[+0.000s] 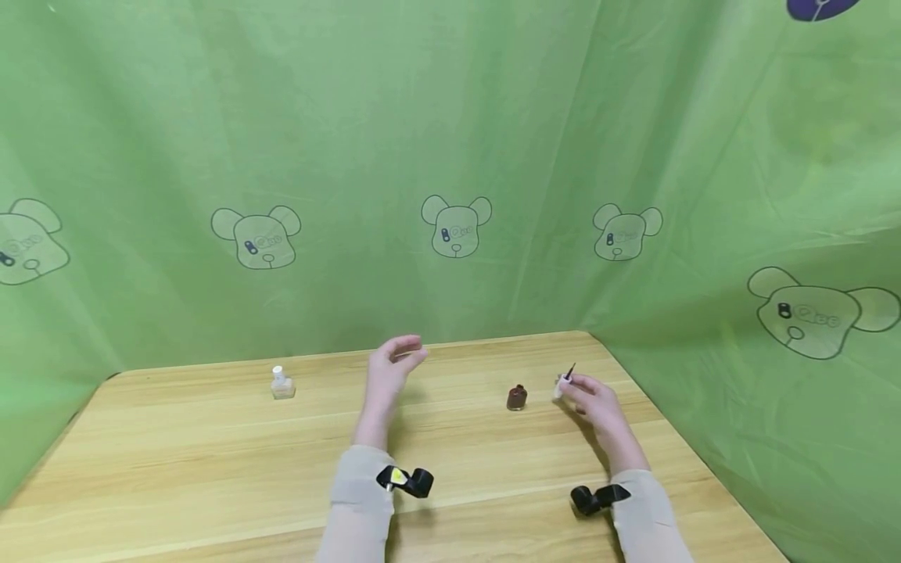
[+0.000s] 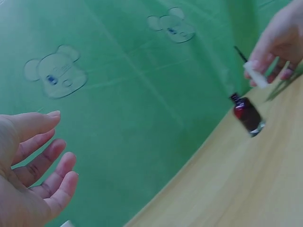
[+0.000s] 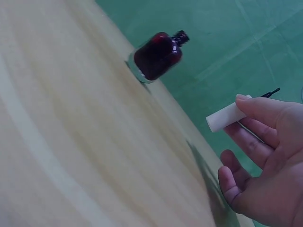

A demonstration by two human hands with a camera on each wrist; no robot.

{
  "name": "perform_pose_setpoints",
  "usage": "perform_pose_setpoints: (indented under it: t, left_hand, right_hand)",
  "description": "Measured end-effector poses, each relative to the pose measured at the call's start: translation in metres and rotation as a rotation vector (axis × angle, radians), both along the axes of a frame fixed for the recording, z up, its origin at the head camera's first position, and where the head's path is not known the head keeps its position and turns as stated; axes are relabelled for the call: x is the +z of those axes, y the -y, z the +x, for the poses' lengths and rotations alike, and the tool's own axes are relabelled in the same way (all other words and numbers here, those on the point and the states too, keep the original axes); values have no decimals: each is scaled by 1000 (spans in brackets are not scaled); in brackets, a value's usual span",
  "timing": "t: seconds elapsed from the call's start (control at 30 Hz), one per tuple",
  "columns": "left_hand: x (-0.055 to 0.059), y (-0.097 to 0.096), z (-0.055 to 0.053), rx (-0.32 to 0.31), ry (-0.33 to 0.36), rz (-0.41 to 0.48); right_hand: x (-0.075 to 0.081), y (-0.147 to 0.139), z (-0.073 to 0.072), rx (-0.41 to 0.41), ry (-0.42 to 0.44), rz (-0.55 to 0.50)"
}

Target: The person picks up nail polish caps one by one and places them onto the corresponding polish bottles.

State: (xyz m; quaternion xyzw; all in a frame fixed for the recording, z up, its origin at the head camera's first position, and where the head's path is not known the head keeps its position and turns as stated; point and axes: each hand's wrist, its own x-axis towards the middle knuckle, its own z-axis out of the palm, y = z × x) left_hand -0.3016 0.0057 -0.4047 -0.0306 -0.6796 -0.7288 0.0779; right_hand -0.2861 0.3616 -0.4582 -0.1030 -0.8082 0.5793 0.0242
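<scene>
My right hand (image 1: 594, 403) pinches a white nail polish cap (image 3: 229, 116) between thumb and fingers. The cap's dark brush (image 1: 571, 371) points up and away from the table. Just left of that hand, the dark red nail polish bottle (image 1: 517, 398) stands upright and uncapped, its threaded neck showing in the right wrist view. My left hand (image 1: 392, 366) hovers over the middle of the table with fingers loosely bent and nothing in them. Farther left stands a second nail polish bottle (image 1: 283, 386), clear to pale, with its white cap on.
The wooden table (image 1: 211, 469) reaches back to a green curtain (image 1: 352, 117) printed with bear heads, which also runs along the right side. Each wrist wears a small black camera, one on the left sleeve (image 1: 362, 477) and one on the right.
</scene>
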Motion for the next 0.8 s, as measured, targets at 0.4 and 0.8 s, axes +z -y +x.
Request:
perform_pose_setpoints:
  t: [0.4, 0.8]
  left_hand:
    - [-18, -52, 4, -87, -61, -28]
    - [-54, -87, 3, -109, -11, -30]
  right_hand:
    - [17, -14, 11, -1, -7, -274]
    - [29, -19, 17, -31, -3, -391]
